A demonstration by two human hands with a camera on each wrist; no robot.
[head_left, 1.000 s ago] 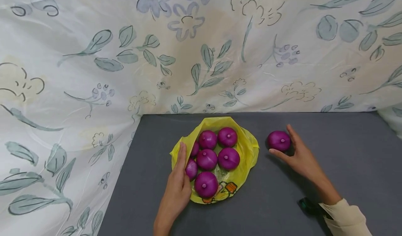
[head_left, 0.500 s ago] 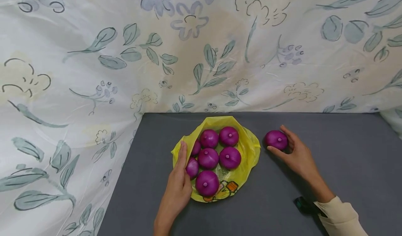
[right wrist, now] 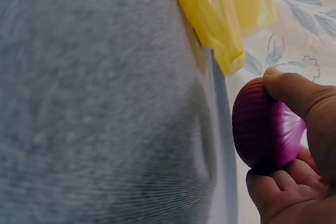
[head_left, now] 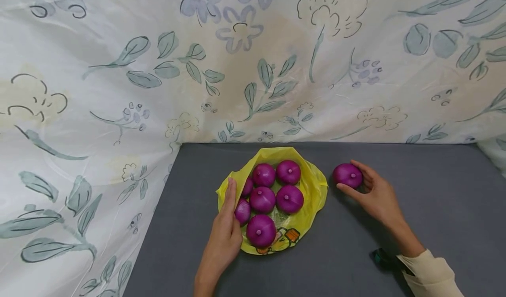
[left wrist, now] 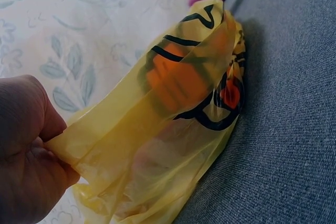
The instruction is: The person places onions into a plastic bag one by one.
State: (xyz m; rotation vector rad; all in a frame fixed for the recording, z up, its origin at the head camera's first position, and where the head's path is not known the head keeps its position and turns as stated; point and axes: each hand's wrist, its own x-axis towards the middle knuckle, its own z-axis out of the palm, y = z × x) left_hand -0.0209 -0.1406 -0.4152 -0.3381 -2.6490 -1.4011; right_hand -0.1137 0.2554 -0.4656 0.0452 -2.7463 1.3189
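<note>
A yellow plastic bag lies with its mouth spread, and several purple onions sit inside it. My left hand pinches the bag's left rim; in the left wrist view the thumb and fingers squeeze the thin plastic. To the right of the bag, my right hand holds a single purple onion. In the right wrist view the thumb presses one side of that onion while the fingers curl against the other. Part of the onions at the left is hidden behind the bag's rim.
A dark grey cloth-covered table lies under everything. Behind it and to the left hangs a white floral sheet. Below the right wrist a small dark device shows beside the cream sleeve.
My right hand has closed in around the lone onion and grips it, and the onion has shifted slightly toward the bag. My left hand keeps its hold on the rim.
</note>
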